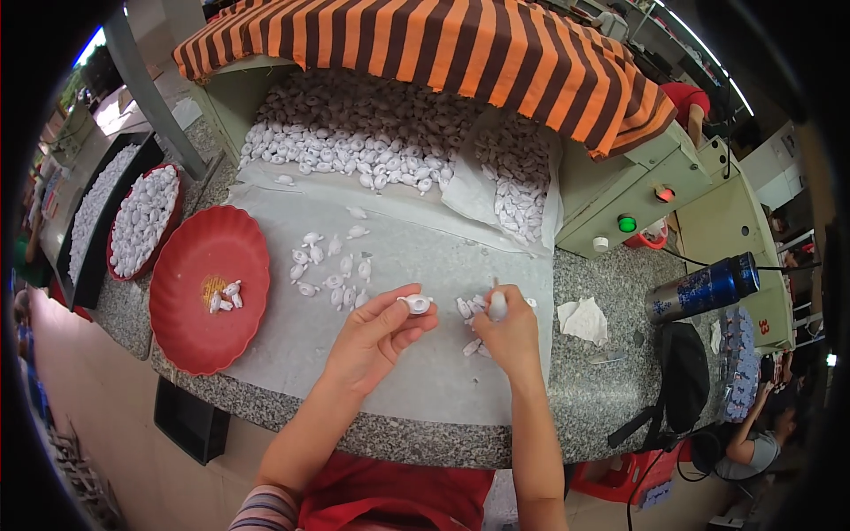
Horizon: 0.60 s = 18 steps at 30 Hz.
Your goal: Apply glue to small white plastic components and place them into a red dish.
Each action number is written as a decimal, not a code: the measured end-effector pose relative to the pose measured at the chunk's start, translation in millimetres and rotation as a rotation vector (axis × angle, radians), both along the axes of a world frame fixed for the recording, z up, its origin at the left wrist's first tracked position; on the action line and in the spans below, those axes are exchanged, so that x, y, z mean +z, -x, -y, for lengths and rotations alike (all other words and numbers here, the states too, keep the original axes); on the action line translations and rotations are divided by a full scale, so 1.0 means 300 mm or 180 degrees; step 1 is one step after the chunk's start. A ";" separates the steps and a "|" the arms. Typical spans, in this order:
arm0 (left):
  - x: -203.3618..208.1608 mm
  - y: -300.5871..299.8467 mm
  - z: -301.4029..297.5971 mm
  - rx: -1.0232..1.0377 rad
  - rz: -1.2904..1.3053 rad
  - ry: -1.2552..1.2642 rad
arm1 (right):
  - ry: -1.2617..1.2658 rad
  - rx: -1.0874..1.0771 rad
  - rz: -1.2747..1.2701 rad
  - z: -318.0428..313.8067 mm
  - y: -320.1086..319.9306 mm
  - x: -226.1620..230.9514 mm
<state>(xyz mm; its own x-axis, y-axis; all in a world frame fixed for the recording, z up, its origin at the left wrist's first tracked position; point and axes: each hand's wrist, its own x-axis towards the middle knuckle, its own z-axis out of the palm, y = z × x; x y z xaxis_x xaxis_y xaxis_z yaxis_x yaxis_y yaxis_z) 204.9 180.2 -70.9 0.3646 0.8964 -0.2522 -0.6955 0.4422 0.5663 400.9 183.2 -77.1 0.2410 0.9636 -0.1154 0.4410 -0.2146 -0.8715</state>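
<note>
Between the thumb and fingers of my left hand [376,336] is a small white molded piece [417,304], shaped a bit like a little bird or fish. My right hand [512,334] is closed around a slim tool with a rounded white handle [498,306]; its kind does not show. Right beside those fingers lie several similar white pieces [469,306] on the pale paper sheet [416,380]. Another loose group of white pieces [335,281] is spread on the paper beyond my left hand.
A red scalloped dish [177,327] at left holds a few pieces. Behind it are a heaped red bowl [144,221] and a black tray [75,257]. Many pieces fill a box under a striped cloth [425,40]. At right: crumpled tissue [583,320], a blue tumbler [704,288], a black pouch [683,376].
</note>
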 end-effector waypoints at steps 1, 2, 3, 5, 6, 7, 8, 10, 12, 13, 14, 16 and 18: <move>-0.003 0.005 -0.001 0.0054 0.0043 0.0030 | -0.0147 0.0178 0.1022 -0.004 0.027 0.021; -0.006 0.009 -0.003 0.0109 0.0085 0.0060 | -0.0297 0.0356 0.2043 -0.006 0.047 0.031; -0.008 0.010 -0.005 0.0109 0.0095 0.0054 | -0.0303 0.0355 0.2053 -0.006 0.058 0.032; -0.013 0.012 -0.009 0.0265 0.0102 0.0103 | -0.0222 0.0472 0.2298 -0.007 0.070 0.032; -0.012 0.012 -0.010 0.0278 0.0109 0.0098 | -0.0232 0.0483 0.2305 -0.006 0.068 0.029; -0.011 0.012 -0.012 0.0280 0.0107 0.0107 | -0.0490 0.0487 0.2232 -0.003 0.062 0.022; -0.011 0.012 -0.013 0.0283 0.0103 0.0117 | -0.0746 0.0491 0.2154 0.000 0.054 0.014; -0.002 0.008 -0.013 0.0265 0.0048 0.0087 | -0.0758 0.0343 0.1392 0.009 0.029 -0.008; 0.004 0.002 -0.008 0.0256 -0.0017 0.0064 | -0.0748 0.0204 0.0618 0.018 0.027 0.017; 0.003 0.002 -0.005 0.0220 -0.0096 0.0057 | -0.0436 0.0258 -0.0246 0.032 0.040 0.073; 0.001 0.001 -0.003 0.0183 -0.0177 0.0050 | -0.0113 0.0306 -0.1108 0.043 0.050 0.113; -0.003 -0.009 -0.001 0.0158 -0.0227 0.0022 | -0.0199 0.0212 -0.1343 0.064 0.067 0.133; -0.001 -0.018 0.000 0.0127 -0.0285 0.0002 | -0.0278 0.0110 -0.1587 0.086 0.076 0.149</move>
